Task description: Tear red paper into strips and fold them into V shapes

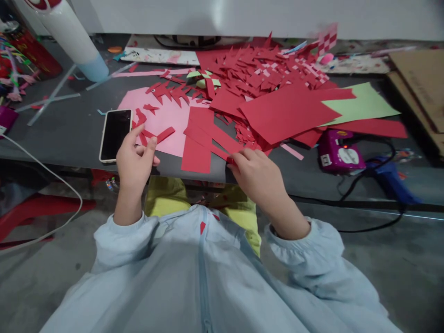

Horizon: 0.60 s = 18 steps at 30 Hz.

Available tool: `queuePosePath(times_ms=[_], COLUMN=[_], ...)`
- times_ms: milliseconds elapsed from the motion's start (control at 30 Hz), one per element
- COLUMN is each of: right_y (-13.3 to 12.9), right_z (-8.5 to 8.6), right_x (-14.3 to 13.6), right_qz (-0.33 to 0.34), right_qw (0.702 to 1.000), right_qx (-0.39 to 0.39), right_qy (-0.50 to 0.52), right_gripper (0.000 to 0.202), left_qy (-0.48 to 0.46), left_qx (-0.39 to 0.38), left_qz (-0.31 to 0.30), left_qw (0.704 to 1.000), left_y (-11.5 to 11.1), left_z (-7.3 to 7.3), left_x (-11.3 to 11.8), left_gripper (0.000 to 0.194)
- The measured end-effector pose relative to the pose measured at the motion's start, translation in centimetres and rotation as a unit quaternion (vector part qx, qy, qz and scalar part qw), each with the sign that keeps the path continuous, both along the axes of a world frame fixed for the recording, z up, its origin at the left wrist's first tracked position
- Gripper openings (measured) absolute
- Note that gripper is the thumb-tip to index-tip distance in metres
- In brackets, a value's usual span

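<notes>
My left hand (pixel 134 159) is over the lower left edge of a pink paper sheet (pixel 175 138), index finger and thumb apart. Close to its fingertips lies a folded red paper strip (pixel 165 136). At the table's front edge, my right hand (pixel 257 173) pinches the near end of a red paper strip (pixel 219 151); its fingers partly hide that end. Beside this strip rests a red paper rectangle (pixel 196 157), overlapping the pink sheet. A spiky red paper cutout with an eye (pixel 157 90) lies on the sheet's upper part.
A phone (pixel 116 134) lies left of the pink sheet. Behind stands a heap of red scraps (pixel 249 69), with larger red sheets (pixel 289 111) and a green sheet (pixel 362 104). A purple box (pixel 340 152), blue glue gun (pixel 391 178), cables and cardboard (pixel 421 81) occupy the right; a white bottle (pixel 74 39), the left.
</notes>
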State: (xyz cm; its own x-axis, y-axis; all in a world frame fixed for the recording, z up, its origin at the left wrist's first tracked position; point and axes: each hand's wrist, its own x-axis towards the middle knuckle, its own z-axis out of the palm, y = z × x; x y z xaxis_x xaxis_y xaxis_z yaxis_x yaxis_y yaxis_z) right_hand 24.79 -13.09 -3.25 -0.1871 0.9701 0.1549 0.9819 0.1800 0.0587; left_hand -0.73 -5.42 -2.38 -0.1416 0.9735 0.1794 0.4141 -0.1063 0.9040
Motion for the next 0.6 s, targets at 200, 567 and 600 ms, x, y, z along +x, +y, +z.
queuePosePath(times_ms=[200, 567, 600], right_y=[0.0, -3.9, -4.2], right_z=[0.2, -1.0, -1.2], right_x=[-0.1, -0.3, -0.2], right_qz=[0.027, 0.136, 0.141], right_qw=[0.999, 0.989, 0.987], right_qx=[0.01, 0.063, 0.075], right_qy=[-0.043, -0.012, -0.017], right_gripper=[0.026, 0.04, 0.035], left_qy=[0.009, 0.124, 0.118], left_qx=[-0.034, -0.215, -0.229], left_qz=[-0.061, -0.299, -0.316], left_qw=[0.998, 0.921, 0.913], left_y=[-2.3, -6.2, -6.4], left_z=[0.1, -2.4, -2.7], left_x=[0.6, 2.8, 3.1], left_gripper=[0.026, 0.026, 0.027])
